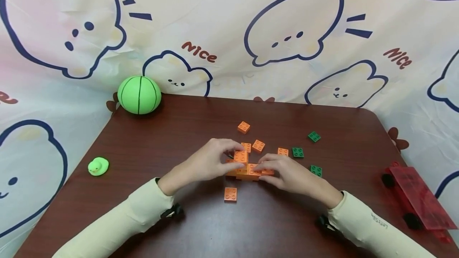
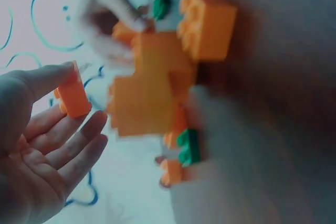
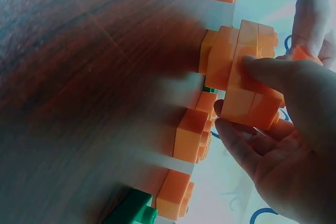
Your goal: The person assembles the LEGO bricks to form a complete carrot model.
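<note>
My left hand (image 1: 209,159) pinches an orange toy brick (image 2: 73,95) between thumb and fingertips, above the left part of a joined block of orange bricks (image 1: 247,176). In the left wrist view a gap shows between this brick and the block. My right hand (image 1: 288,170) grips the block at its right end, the thumb (image 3: 268,72) on the near face and the fingers behind. The block is several bricks wide and stepped, its studs facing up. In the right wrist view the pinched brick (image 3: 304,54) is partly hidden behind my right thumb.
A loose orange brick (image 1: 230,194) lies in front of the block, and several more (image 1: 258,145) lie behind it. Green bricks (image 1: 297,152) are to the right. A green ball (image 1: 139,95) and duck (image 1: 98,166) stand left; a red toy vehicle (image 1: 419,198) is at the right edge.
</note>
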Action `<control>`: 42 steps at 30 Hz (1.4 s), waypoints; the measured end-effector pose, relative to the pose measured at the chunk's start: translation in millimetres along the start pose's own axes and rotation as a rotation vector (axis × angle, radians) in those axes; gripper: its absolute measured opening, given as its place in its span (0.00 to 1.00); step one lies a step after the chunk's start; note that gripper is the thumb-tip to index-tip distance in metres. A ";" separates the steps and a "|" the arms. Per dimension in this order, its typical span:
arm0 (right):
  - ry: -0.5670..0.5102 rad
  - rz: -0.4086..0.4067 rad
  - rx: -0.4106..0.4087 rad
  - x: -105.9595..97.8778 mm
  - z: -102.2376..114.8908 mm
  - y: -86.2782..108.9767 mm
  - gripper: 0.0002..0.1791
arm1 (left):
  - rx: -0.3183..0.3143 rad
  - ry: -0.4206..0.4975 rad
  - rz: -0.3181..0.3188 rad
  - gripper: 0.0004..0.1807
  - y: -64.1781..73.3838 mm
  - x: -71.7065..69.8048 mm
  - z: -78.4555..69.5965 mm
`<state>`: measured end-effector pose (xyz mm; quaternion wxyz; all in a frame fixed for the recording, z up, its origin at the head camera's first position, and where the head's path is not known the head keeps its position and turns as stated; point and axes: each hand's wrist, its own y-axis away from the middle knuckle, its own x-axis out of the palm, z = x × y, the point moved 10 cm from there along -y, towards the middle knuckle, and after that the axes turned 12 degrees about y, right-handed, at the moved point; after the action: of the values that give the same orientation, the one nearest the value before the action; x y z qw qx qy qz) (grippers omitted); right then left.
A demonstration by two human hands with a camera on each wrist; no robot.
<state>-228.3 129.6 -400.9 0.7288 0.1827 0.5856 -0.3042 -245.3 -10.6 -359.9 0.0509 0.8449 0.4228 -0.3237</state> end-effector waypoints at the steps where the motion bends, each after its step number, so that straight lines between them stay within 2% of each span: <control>1: -0.001 -0.003 -0.004 -0.1 0.0 0.0 0.16 | -0.001 -0.023 0.008 0.22 -1.1 4.8 -0.3; 5: 0.001 -0.009 -0.001 -1.2 -0.8 1.0 0.16 | -0.025 -0.102 0.038 0.24 -4.1 20.9 4.3; 11: -0.008 -0.002 0.007 -0.4 -1.1 1.8 0.16 | -0.093 -0.158 0.056 0.24 -2.6 32.4 16.2; 15: -0.013 -0.004 0.003 0.2 -0.5 1.9 0.16 | -0.094 -0.153 0.049 0.21 -1.5 33.4 18.4; 22: -0.008 -0.003 0.015 0.7 -1.4 3.1 0.15 | -0.059 -0.146 0.046 0.17 -2.1 33.6 16.2; 29: -0.022 -0.007 0.010 0.2 -1.3 2.6 0.15 | -0.058 -0.148 0.057 0.18 -2.9 33.6 15.4; 36: -0.031 0.007 0.022 0.0 -2.6 1.8 0.16 | -0.074 -0.100 0.050 0.20 -3.1 34.1 20.4; 42: -0.031 0.013 0.015 -0.3 -1.8 1.8 0.16 | -0.078 -0.083 0.074 0.22 -1.0 34.2 19.3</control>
<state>-228.5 132.1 -401.2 0.7383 0.1873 0.5707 -0.3069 -240.9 6.4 -395.1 0.1131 0.8433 0.4008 -0.3397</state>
